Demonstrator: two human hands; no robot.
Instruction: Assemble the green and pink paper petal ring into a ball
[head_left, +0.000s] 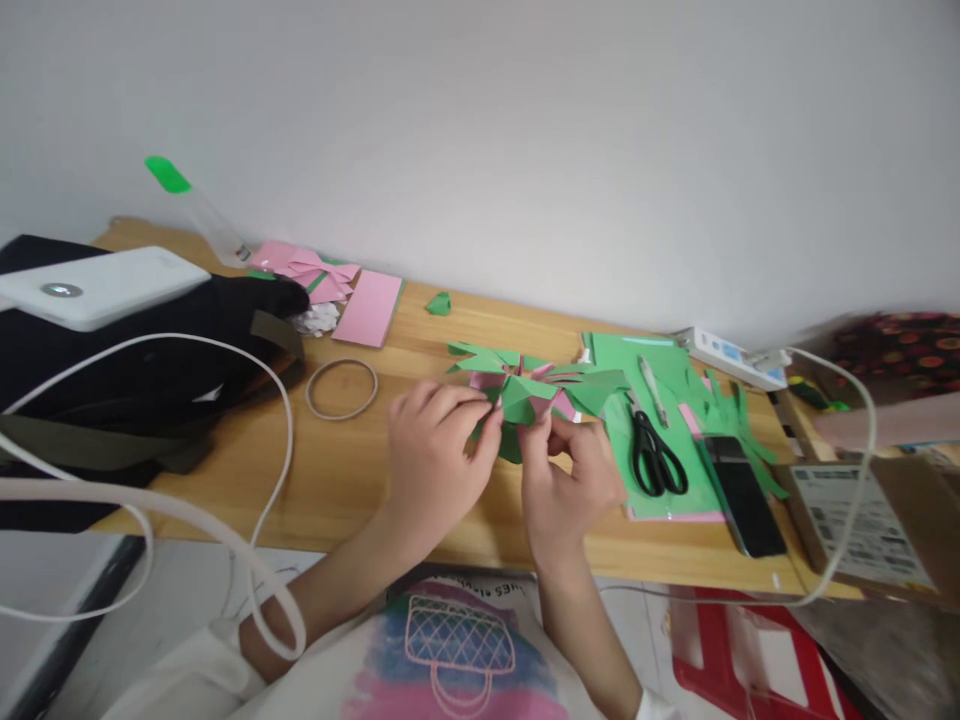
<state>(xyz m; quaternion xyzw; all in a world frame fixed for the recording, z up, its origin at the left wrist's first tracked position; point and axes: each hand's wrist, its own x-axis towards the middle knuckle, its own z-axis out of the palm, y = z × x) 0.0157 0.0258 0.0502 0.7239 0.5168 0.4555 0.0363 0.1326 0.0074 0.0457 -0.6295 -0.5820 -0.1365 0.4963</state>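
Observation:
Both hands hold a folded green and pink paper flower [529, 390] just above the wooden table [330, 480]. Its green petals spread to the left and right, with pink folds between them. My left hand [442, 450] pinches the near left edge between thumb and fingers. On the near right edge, my right hand [566, 470] is closed, with its thumb against a pink fold. The fingers partly cover the flower's near side. To the right of my right hand lie black-handled scissors [656, 455] on green paper sheets [615, 350].
A tape ring [342, 389], pink paper [369, 308] and a small green fold [439, 304] lie left and behind. A phone [742, 495], power strip [731, 357] and cardboard box [862, 530] are at right. A black bag [150, 370] bears a white power bank [105, 285]; a white cable [289, 430] loops nearby.

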